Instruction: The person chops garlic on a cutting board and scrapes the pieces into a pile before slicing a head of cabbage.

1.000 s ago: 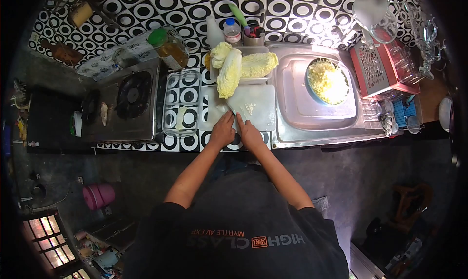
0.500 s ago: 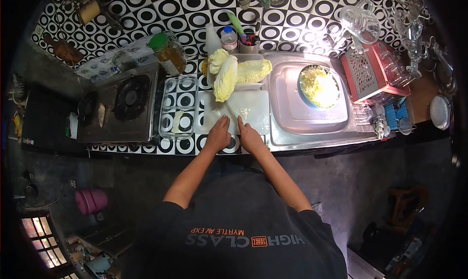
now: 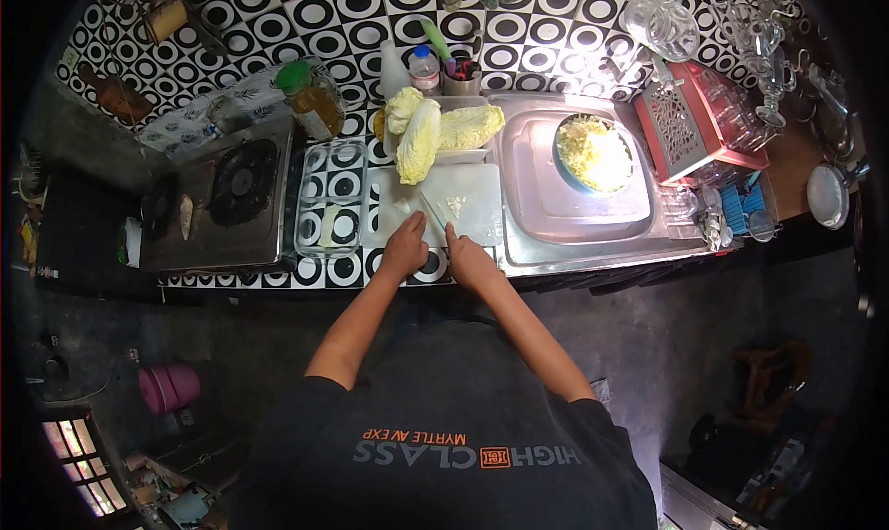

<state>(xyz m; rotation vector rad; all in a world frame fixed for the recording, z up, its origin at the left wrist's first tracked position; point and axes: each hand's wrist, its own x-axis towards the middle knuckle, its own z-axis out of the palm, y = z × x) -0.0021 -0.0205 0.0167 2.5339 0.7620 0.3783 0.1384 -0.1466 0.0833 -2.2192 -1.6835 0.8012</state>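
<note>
My right hand (image 3: 470,260) is closed around the handle of a knife (image 3: 433,208), whose blade lies low over a white cutting board (image 3: 481,178). Close to the blade's left side, my left hand (image 3: 406,246) presses its bunched fingertips down at the board; a pale piece (image 3: 402,206) shows just beyond them, too small to name. Small chopped white bits (image 3: 455,206) lie to the right of the blade. Behind the board, napa cabbages (image 3: 419,143) rest in and over a white tray (image 3: 463,156).
Left of the board stands a clear divided container (image 3: 331,187), then a gas stove (image 3: 215,238). On the right, a bowl of shredded cabbage (image 3: 594,155) sits on the metal sink (image 3: 519,257). A green-lidded jar (image 3: 310,99) and a blue-capped bottle (image 3: 424,70) stand behind.
The whole view has shifted slightly, so the counter appears a little higher and further left. Both hands stay at the board, the knife still in the right one.
</note>
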